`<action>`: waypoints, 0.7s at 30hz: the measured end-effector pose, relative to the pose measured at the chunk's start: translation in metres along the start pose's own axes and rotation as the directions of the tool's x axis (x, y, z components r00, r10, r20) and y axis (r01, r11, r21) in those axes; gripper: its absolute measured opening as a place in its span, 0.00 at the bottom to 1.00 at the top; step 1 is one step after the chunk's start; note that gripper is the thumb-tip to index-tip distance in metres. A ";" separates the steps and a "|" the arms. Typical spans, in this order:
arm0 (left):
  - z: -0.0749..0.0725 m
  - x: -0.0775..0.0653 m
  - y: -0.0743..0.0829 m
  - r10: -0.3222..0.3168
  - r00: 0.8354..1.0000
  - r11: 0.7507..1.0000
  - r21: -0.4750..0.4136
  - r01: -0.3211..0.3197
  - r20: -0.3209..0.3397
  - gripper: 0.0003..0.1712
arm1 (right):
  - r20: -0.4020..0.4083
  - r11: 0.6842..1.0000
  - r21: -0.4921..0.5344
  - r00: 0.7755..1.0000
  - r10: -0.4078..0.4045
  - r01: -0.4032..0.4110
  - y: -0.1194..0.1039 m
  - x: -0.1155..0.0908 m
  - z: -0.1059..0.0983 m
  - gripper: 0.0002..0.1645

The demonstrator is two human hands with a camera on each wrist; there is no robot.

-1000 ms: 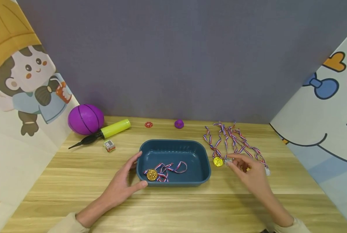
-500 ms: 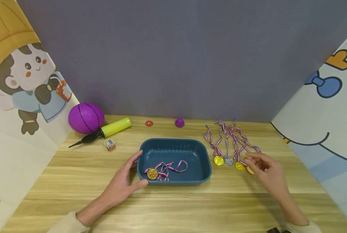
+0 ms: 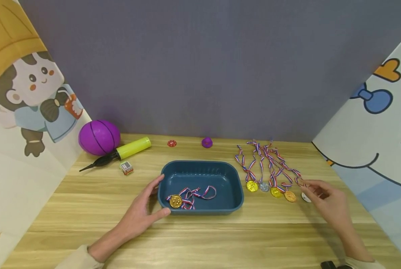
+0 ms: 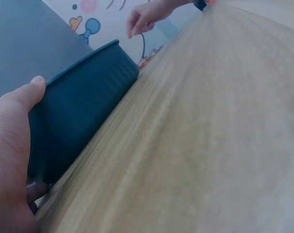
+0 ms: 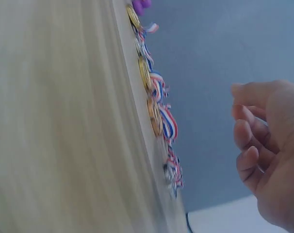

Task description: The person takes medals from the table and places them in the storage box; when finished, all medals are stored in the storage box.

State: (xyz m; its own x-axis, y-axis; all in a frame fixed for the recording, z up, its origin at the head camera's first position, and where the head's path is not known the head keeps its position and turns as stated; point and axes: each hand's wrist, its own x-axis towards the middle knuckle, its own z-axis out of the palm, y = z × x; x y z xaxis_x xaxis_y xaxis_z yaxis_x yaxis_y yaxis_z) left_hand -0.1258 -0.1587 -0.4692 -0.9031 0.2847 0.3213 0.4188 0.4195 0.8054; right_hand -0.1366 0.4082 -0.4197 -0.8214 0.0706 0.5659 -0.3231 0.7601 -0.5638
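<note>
My left hand [image 3: 140,213] holds the left end of a dark blue plastic basin [image 3: 200,212], thumb at its front corner and fingers along the left side. In the basin lies a gold medal [image 3: 175,201] with its striped ribbon. On the right, several medals lie in a row: a yellow-gold one [image 3: 252,186], a silver one [image 3: 264,186], another yellow-gold one [image 3: 276,192], a copper-toned one [image 3: 290,196] and a silver one [image 3: 306,197], partly hidden. My right hand [image 3: 329,205] hovers over that last medal, fingers loosely curled and holding nothing in the right wrist view.
Striped ribbons [image 3: 269,160] stretch back from the medals. At the back left are a purple ball [image 3: 99,137], a yellow pump [image 3: 133,148] and a small box [image 3: 126,168]. A red chip [image 3: 171,143] and a purple object [image 3: 207,142] lie near the grey back wall.
My right hand has moved rightward along the row, from the first silver medal past the copper-toned one to the last silver medal. The left hand and basin have stayed in place.
</note>
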 end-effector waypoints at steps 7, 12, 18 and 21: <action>-0.001 0.000 0.001 0.002 1.000 1.000 -0.001 -0.002 0.003 0.60 | 0.019 0.996 -0.084 1.000 0.012 -0.010 0.019 -0.004 -0.010 0.13; -0.001 0.000 0.001 0.005 1.000 1.000 0.002 -0.005 0.004 0.60 | 0.059 0.986 -0.165 0.997 0.048 -0.037 0.028 -0.006 -0.013 0.12; -0.001 0.000 0.001 0.004 1.000 1.000 -0.003 -0.004 0.003 0.60 | 0.142 0.962 -0.234 0.975 0.174 -0.138 0.034 -0.008 -0.020 0.17; 0.000 0.000 0.000 -0.001 1.000 1.000 -0.003 0.001 0.003 0.59 | 0.164 0.956 -0.243 0.965 0.206 -0.163 0.038 -0.009 -0.021 0.21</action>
State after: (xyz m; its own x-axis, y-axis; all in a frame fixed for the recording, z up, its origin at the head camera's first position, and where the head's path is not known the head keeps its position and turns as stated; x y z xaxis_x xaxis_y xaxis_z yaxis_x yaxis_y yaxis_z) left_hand -0.1257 -0.1589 -0.4687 -0.9034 0.2864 0.3192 0.4175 0.4174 0.8072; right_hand -0.1318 0.4505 -0.4337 -0.9362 0.1187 0.3307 -0.0608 0.8722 -0.4853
